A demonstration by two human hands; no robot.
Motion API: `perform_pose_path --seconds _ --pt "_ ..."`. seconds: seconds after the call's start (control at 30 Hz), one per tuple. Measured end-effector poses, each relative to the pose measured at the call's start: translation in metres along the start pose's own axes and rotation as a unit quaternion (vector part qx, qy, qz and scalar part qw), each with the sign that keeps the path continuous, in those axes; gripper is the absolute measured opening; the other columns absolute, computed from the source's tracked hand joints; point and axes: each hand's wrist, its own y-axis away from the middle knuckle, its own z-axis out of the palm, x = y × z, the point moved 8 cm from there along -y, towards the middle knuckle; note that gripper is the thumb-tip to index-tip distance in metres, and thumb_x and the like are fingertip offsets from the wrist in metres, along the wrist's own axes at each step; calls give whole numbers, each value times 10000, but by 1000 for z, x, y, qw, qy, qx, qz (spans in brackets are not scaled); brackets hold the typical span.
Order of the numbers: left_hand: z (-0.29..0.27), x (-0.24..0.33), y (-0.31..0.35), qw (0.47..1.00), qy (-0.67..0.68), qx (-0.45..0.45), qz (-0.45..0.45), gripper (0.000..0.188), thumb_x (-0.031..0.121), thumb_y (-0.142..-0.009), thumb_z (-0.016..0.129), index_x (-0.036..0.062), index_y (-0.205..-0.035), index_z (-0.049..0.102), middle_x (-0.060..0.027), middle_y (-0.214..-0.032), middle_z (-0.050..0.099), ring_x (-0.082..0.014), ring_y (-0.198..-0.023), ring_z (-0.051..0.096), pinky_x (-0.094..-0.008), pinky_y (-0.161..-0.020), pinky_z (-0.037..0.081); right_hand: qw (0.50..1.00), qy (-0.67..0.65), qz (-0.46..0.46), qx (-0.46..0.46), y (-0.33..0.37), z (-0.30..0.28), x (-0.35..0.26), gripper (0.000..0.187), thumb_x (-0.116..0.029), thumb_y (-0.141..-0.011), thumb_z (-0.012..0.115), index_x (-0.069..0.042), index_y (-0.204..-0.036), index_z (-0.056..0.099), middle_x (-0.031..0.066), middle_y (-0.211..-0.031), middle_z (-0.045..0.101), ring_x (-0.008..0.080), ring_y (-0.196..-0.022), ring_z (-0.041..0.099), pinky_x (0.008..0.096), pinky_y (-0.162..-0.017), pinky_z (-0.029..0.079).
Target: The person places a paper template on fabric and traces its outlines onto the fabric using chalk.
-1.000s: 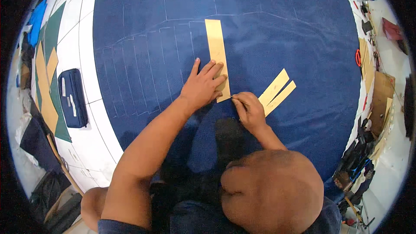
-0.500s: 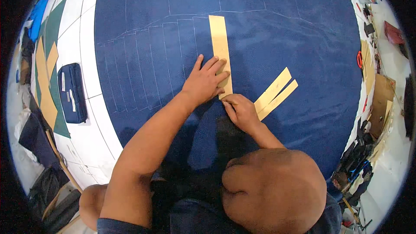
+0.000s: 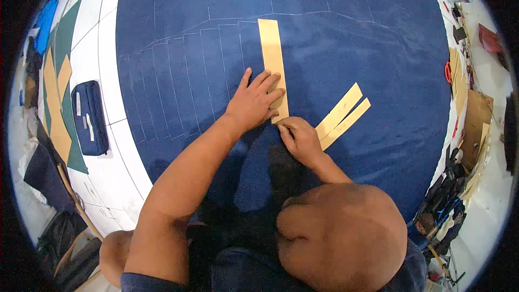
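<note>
Dark blue fabric (image 3: 335,48) lies spread out beneath both hands, with thin pale lines drawn on it in a row of narrow panels to the left. A long tan paper pattern strip (image 3: 270,43) rests on the cloth beside the last line. My left hand (image 3: 254,100) is spread, its fingers pressing the strip flat. At the strip's near end, my right hand (image 3: 300,138) pinches something too small to make out, its fingertips at the strip's corner. Two more tan pattern strips (image 3: 340,111) lie aslant on the cloth, partly behind my right hand.
A dark blue zip case (image 3: 91,118) sits on the white tiled floor at left, near green and tan pattern pieces (image 3: 59,103). Red-handled scissors (image 3: 447,72), brown card (image 3: 477,124) and a heap of dark items (image 3: 443,200) line the right edge.
The view has shifted very slightly. Both hands and the strip stay in nearly the same place on the cloth.
</note>
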Motion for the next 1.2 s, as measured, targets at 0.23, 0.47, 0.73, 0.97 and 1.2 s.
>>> perform_pose_path --seconds 0.23,0.47,0.73,0.97,1.2 --pt "-2 2 -1 1000 0 -1 0 578 452 -835 739 222 -1342 586 -78 -1539 417 -297 -1458 340 -599 -1197 221 1000 -2 -14 0 4 1 2 119 -72 -891 680 -30 -997 643 144 -961 695 341 -886 677 427 -799 543" --pt "0 1 0 1000 7 4 0 579 436 -830 751 214 -1339 585 -80 -1537 420 -298 -1454 345 -600 -1194 225 998 43 13 35 2 -15 6 108 -86 -898 674 -35 -990 650 140 -960 698 339 -883 674 430 -787 540" --pt "0 0 1 1000 4 4 -1 590 445 -833 746 219 -1353 580 -67 -1542 416 -282 -1464 328 -603 -1200 212 998 48 36 23 1 -15 11 100 -122 -918 662 -44 -978 680 125 -941 713 329 -862 684 431 -767 543" --pt "0 -1 2 1000 -3 9 -1 586 455 -829 748 221 -1343 590 -57 -1530 425 -268 -1457 330 -599 -1198 219 997 61 31 37 1 -24 13 90 -105 -909 670 -42 -972 675 130 -935 715 335 -857 693 414 -758 555" --pt "-1 0 1 1000 -5 12 6 585 449 -826 749 215 -1339 592 -66 -1529 425 -271 -1456 335 -593 -1196 228 994 10 92 58 4 -28 25 127 -114 -951 641 -8 -1005 684 151 -955 707 308 -878 694 366 -797 549"
